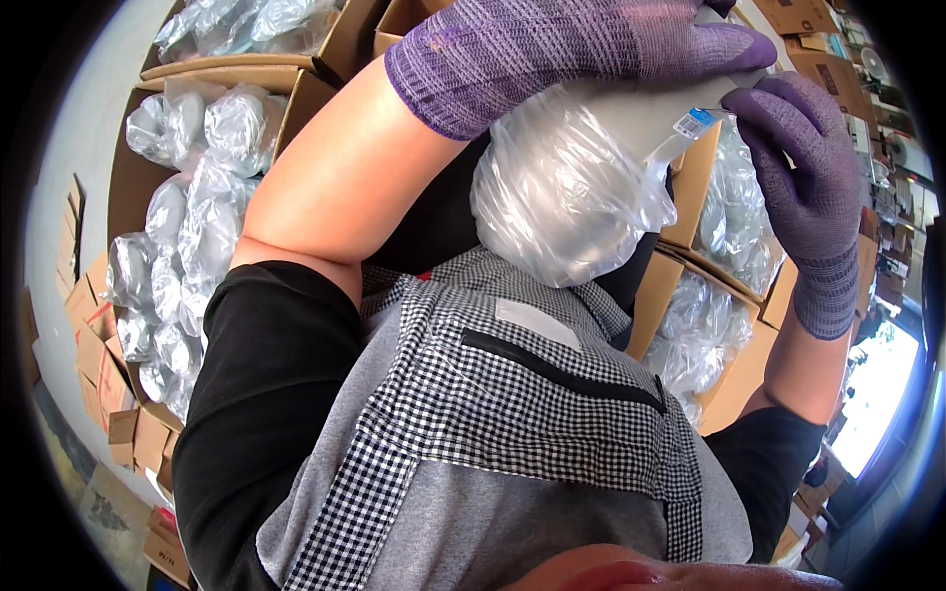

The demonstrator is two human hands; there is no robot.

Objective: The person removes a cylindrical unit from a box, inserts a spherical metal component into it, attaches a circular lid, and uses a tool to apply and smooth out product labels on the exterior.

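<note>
A smooth pale grey object [616, 108] lies in front of me, its lower part wrapped in a crinkled clear plastic bag [562, 197]. Its exact kind cannot be made out. On a narrow strip at its right side sits a blue and white barcode label [693, 123]. My left hand [631, 44], in a purple knit glove, reaches across the top and grips the object from above. Also gloved, my right hand [803, 158] has its fingers curled, fingertips pinched together at the object's right edge beside the label. Whatever lies between those fingertips is too small to tell.
Open cardboard boxes with bagged items [187, 197] stand on my left, with another box [325, 39] behind them. More bagged items [700, 330] fill boxes to the right. Flattened cardboard [103, 364] lies at far left; cluttered shelves [892, 148] line the far right.
</note>
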